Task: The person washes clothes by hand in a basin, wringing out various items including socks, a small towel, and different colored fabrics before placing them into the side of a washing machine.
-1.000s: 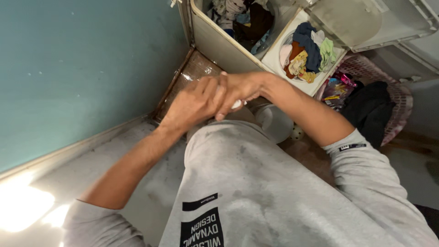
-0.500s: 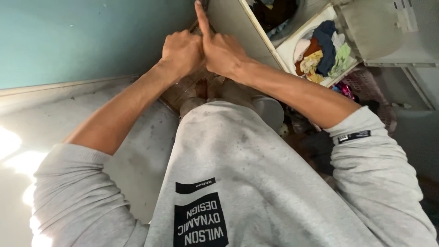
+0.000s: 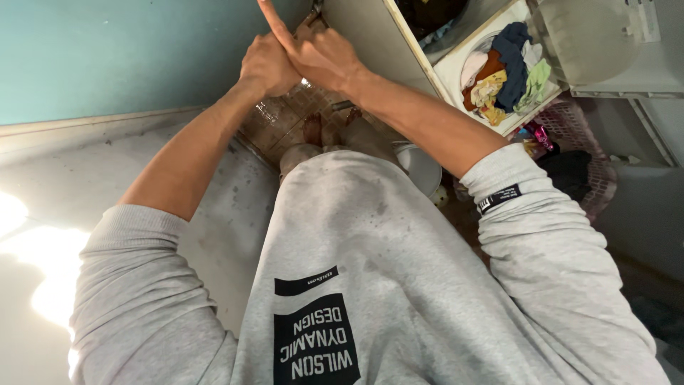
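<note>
The left hand [image 3: 267, 65] is curling into a fist against the right hand [image 3: 320, 55] (whose forefinger is pointing up, tip cut off). Whether they are gripping anything is hidden. A tub of clothes [image 3: 502, 71] is sitting right of them.

The left hand [image 3: 267, 68] and right hand [image 3: 320, 57] are touching at twelve o'clock, above the tiled floor [image 3: 285, 125]. At two o'clock, clothes [image 3: 502, 71] are lying in a washing machine tub [image 3: 456, 68]; a basket [image 3: 570, 132] is sitting at three o'clock.

My hands [image 3: 299, 60] meet above open wet tiled floor [image 3: 285, 121]; teal wall [image 3: 107, 50] blocks left, washing machine [image 3: 456, 71] blocks right.
</note>
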